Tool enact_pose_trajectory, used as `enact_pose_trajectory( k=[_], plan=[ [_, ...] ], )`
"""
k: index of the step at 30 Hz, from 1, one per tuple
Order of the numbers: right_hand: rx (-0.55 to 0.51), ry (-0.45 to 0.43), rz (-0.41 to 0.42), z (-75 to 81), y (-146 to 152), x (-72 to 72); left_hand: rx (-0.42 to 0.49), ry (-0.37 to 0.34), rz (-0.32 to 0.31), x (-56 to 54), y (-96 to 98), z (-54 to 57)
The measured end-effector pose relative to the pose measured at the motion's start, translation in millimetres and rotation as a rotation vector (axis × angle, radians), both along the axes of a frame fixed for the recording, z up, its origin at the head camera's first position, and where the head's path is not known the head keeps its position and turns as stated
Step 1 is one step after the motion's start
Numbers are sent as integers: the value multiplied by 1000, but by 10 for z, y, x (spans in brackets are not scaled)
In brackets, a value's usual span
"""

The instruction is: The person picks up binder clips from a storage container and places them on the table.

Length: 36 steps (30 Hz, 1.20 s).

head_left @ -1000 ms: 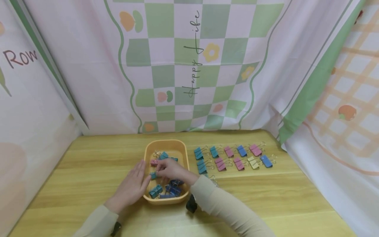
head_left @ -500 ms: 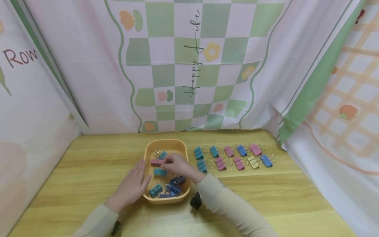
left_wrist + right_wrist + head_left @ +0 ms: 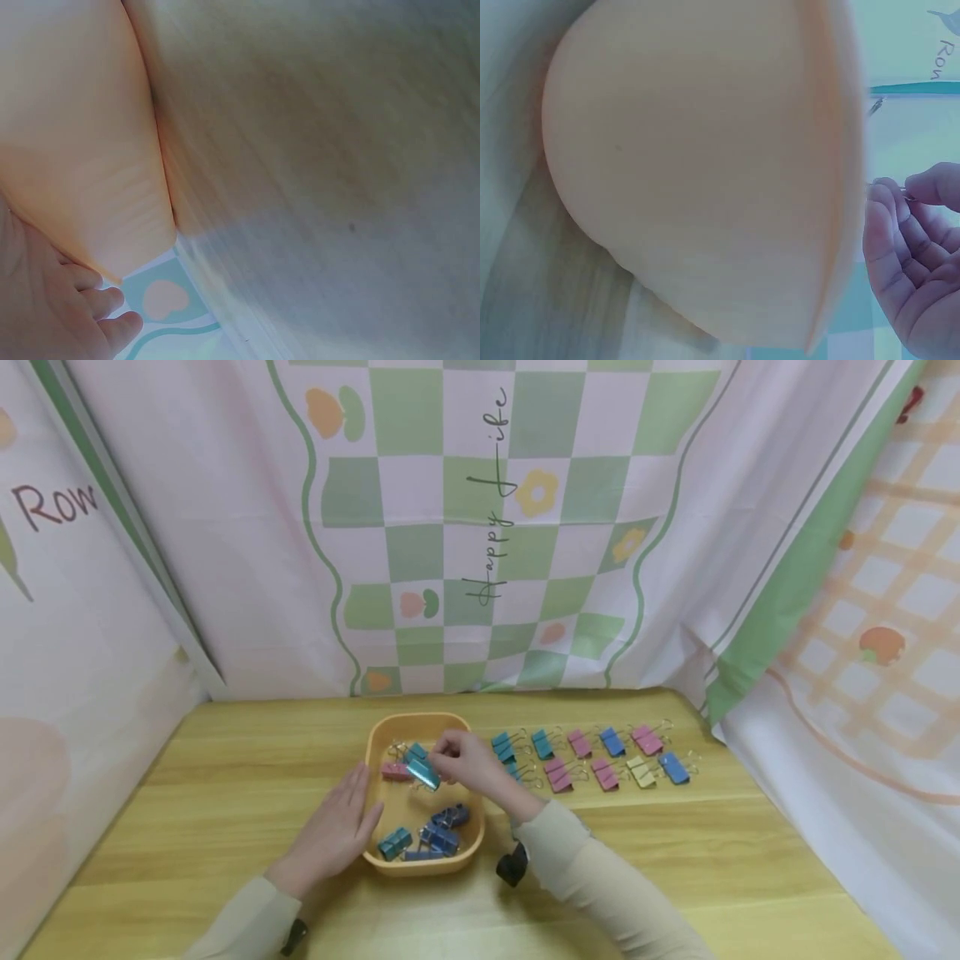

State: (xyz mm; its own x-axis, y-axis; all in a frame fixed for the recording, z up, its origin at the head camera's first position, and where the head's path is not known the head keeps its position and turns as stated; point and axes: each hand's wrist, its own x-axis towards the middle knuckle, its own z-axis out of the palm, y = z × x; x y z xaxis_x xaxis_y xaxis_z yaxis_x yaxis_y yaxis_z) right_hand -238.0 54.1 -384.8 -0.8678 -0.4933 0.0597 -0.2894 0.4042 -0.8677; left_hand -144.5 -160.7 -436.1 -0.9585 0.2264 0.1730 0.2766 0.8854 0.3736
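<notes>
In the head view, my right hand [image 3: 474, 768] pinches a teal binder clip [image 3: 424, 774] above the far half of a yellow-orange plastic basket [image 3: 481, 831]. The right wrist view has this hand [image 3: 915, 266] beyond the basket wall [image 3: 705, 165], thumb and fingertips meeting on a thin wire. My left hand [image 3: 333, 825] rests with extended fingers against the basket's left side. Inside lie a pink binder clip [image 3: 395, 772] and another teal one [image 3: 415, 753] at the far end, and blue clips [image 3: 440, 839] and a teal clip [image 3: 394, 842] at the near end.
Right of the basket, binder clips lie in two rows on the wooden table [image 3: 637, 860]: teal, pink, blue, and one pale yellow [image 3: 642, 772]. The right forearm [image 3: 592, 877] crosses the table in front of them. A printed curtain [image 3: 480, 527] hangs behind the table.
My right hand has lifted the teal binder clip from the basket's middle, moving it away from me and slightly right. The left hand stays in place.
</notes>
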Motion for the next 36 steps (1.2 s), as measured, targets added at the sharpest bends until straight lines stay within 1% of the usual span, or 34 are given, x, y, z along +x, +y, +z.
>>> enact_pose_trajectory(
  k=[4, 8, 11, 13, 19, 22, 25, 30, 36],
  plan=[
    [-10, 3, -60, 52, 57, 7, 5, -7, 5, -2, 7, 7],
    [-83, -2, -94, 76, 102, -10, 9, -11, 7, -8, 16, 11],
    [-135, -16, -100, 76, 136, -41, 9, -5, 4, -10, 15, 4],
    [-150, -29, -101, 100, 165, -47, 7, -5, 3, -10, 11, -2],
    [-202, -73, -81, 246, 295, 8, 6, -11, 4, -9, 11, -6],
    [-210, -85, -90, 229, 374, -3, 4, -9, 4, -8, 16, 5],
    [-206, -94, -120, 180, 448, -32, 4, -8, 3, -5, 20, 17],
    [-223, -91, -167, 150, 571, -46, 3, -2, -1, 3, 23, 26],
    [-253, -82, -170, 107, 740, -52, 5, -2, 1, 8, 19, 26]
  ],
)
